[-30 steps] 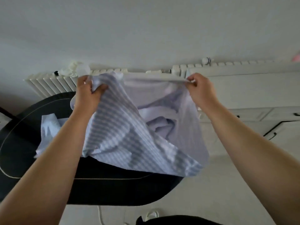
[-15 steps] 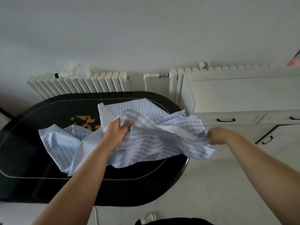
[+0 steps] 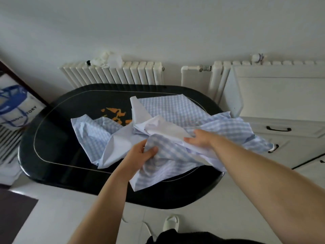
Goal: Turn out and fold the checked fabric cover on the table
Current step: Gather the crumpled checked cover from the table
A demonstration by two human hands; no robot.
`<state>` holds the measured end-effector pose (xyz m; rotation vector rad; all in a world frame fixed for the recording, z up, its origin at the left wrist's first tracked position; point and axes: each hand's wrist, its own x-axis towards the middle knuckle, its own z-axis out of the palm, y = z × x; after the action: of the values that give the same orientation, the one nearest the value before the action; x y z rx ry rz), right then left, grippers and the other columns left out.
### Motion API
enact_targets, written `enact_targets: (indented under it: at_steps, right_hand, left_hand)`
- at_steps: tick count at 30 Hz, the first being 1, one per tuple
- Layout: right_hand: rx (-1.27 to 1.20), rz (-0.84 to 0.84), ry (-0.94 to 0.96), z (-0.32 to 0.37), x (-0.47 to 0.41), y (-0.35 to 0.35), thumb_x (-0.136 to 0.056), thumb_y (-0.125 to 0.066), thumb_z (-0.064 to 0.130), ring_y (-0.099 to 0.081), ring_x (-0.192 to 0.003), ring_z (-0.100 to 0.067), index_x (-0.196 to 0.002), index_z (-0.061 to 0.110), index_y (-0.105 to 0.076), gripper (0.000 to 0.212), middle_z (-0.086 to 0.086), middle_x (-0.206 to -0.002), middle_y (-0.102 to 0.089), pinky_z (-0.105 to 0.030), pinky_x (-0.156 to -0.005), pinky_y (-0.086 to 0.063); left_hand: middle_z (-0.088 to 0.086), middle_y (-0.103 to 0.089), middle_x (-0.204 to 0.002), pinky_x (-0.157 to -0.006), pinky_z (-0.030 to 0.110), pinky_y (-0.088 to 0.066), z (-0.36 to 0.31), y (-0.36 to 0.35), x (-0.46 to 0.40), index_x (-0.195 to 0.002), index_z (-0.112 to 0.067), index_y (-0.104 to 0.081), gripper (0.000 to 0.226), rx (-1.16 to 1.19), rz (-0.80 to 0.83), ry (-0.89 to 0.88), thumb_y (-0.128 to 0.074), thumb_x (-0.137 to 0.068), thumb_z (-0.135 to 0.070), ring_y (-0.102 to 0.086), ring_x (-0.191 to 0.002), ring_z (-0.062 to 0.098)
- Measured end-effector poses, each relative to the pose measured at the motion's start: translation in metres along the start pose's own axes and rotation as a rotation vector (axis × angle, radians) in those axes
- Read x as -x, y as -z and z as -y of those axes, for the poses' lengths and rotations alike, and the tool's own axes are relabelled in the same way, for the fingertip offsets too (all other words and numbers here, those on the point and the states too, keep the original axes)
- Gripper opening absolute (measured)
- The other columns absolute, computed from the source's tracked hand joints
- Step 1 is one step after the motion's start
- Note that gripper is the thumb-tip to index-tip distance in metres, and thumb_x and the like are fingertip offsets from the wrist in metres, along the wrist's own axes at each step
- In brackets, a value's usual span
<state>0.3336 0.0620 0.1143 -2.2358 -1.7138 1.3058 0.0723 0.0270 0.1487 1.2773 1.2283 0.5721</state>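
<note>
Cover (image 3: 175, 110), checked blue on one face and plain white on the other, lies in a crumpled heap across the centre and right of the black tabletop (image 3: 52, 138), with one edge spilling over the rim toward the white cabinet (image 3: 281, 95) at the right of the frame. Both faces show at once, so it looks only partly turned out, and no fold has been made. Left hand (image 3: 142, 155), at centre frame, has its fingers (image 3: 153, 149) clamped on a bunch of checked cloth, probably to anchor that part while the rest is worked. Right hand (image 3: 198, 139), just to the right and a little higher, lies among the white layers with a fold over it; its fingers seem to curl round an edge, likely hunting for the opening, but I cannot tell how tightly they close. As for containers, the cover is the only one in play, and nothing shows inside it; a printed bag (image 3: 12, 110) stands at the left edge, its contents hidden.
</note>
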Motion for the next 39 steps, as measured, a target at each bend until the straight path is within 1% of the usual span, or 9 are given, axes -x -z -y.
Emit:
enact_targets:
  at_steps: [2, 5, 8, 14, 19, 24, 27, 35, 39]
  right_hand:
    - [-0.092, 0.072, 0.007, -0.011, -0.006, -0.013, -0.065, -0.061, 0.074, -0.057, -0.116, -0.027, -0.122, 0.021, -0.061, 0.077, -0.003, -0.124, -0.063, -0.039, -0.102, -0.041]
    - [-0.186, 0.041, 0.168, -0.002, 0.004, -0.017, -0.083, -0.066, 0.035, -0.061, -0.109, -0.024, -0.102, 0.028, -0.064, 0.020, 0.003, -0.108, -0.065, -0.028, -0.088, -0.043]
    - [-0.098, 0.078, 0.239, 0.004, 0.041, 0.018, -0.086, -0.061, 0.019, -0.061, -0.086, -0.001, -0.103, 0.028, -0.066, 0.020, 0.020, -0.090, -0.064, -0.011, -0.069, -0.040]
    - [0.568, 0.402, -0.346, -0.091, 0.091, 0.049, -0.085, -0.057, 0.005, -0.052, -0.058, -0.008, -0.084, 0.013, -0.063, 0.010, 0.003, -0.068, -0.055, -0.016, -0.050, -0.043]
    - [0.794, 0.337, -0.332, -0.090, 0.079, 0.018, -0.085, -0.058, 0.014, -0.060, -0.096, -0.023, -0.120, 0.011, -0.060, 0.035, -0.004, -0.112, -0.061, -0.032, -0.088, -0.049]
    - [0.039, -0.201, 0.042, 0.009, 0.039, -0.001, -0.095, -0.048, 0.023, -0.056, -0.113, -0.022, -0.120, 0.017, -0.061, 0.029, -0.003, -0.125, -0.061, -0.031, -0.097, -0.041]
    - [-0.199, -0.009, 0.087, 0.043, 0.011, -0.035, -0.094, -0.053, 0.025, -0.048, -0.126, -0.020, -0.135, 0.013, -0.049, 0.043, -0.004, -0.140, -0.050, -0.024, -0.096, -0.034]
    - [-0.097, 0.190, -0.213, 0.062, -0.026, -0.088, -0.080, -0.038, 0.078, -0.033, -0.138, -0.031, -0.148, 0.012, -0.026, 0.095, -0.009, -0.155, -0.027, -0.042, -0.112, -0.026]
    - [0.074, 0.137, -0.167, 0.062, -0.035, -0.090, -0.086, -0.036, 0.070, -0.042, -0.130, -0.033, -0.140, 0.015, -0.044, 0.077, -0.012, -0.147, -0.040, -0.043, -0.108, -0.032]
  left_hand:
    - [-0.004, -0.073, -0.078, -0.062, 0.020, -0.052, 0.003, 0.004, 0.001, -0.094, -0.019, -0.067, 0.015, -0.042, -0.090, 0.011, -0.058, -0.093, -0.031, -0.068, -0.071, 0.008]
    - [-0.001, -0.056, -0.062, -0.049, 0.018, -0.041, 0.010, 0.006, -0.003, -0.080, -0.008, -0.058, 0.033, -0.116, -0.206, 0.035, -0.055, -0.094, -0.038, -0.052, -0.051, 0.009]
    - [0.002, -0.039, -0.056, -0.045, 0.024, -0.033, 0.014, 0.009, -0.013, -0.073, -0.010, -0.046, 0.040, -0.062, -0.360, -0.005, -0.053, -0.094, -0.043, -0.038, -0.049, 0.013]
    - [0.023, -0.063, -0.081, -0.069, 0.044, -0.053, -0.005, -0.003, -0.028, -0.091, 0.003, -0.060, 0.044, -0.048, -0.225, -0.101, -0.055, -0.094, -0.040, -0.061, -0.073, 0.033]
    - [0.002, -0.047, -0.062, -0.057, 0.029, -0.035, 0.002, -0.028, -0.029, -0.070, -0.017, -0.054, 0.033, -0.282, 0.057, -0.079, -0.052, -0.096, -0.037, -0.042, -0.059, 0.015]
    - [-0.005, -0.039, -0.056, -0.058, 0.029, -0.031, 0.034, -0.010, -0.013, -0.066, -0.021, -0.051, 0.031, -0.257, 0.096, 0.041, -0.055, -0.094, -0.036, -0.037, -0.054, 0.012]
    - [0.000, -0.043, -0.061, -0.060, 0.030, -0.033, 0.051, 0.005, 0.002, -0.068, -0.015, -0.056, 0.031, -0.164, -0.026, 0.092, -0.060, -0.091, -0.036, -0.042, -0.060, 0.016]
    - [-0.005, -0.048, -0.059, -0.057, 0.025, -0.040, 0.067, 0.040, 0.008, -0.065, -0.018, -0.055, 0.030, -0.057, -0.250, 0.044, -0.062, -0.090, -0.034, -0.046, -0.058, 0.010]
    - [-0.009, -0.032, -0.052, -0.047, 0.020, -0.028, 0.057, 0.038, -0.004, -0.061, -0.017, -0.039, 0.040, -0.145, -0.250, 0.004, -0.060, -0.092, -0.032, -0.030, -0.050, 0.008]
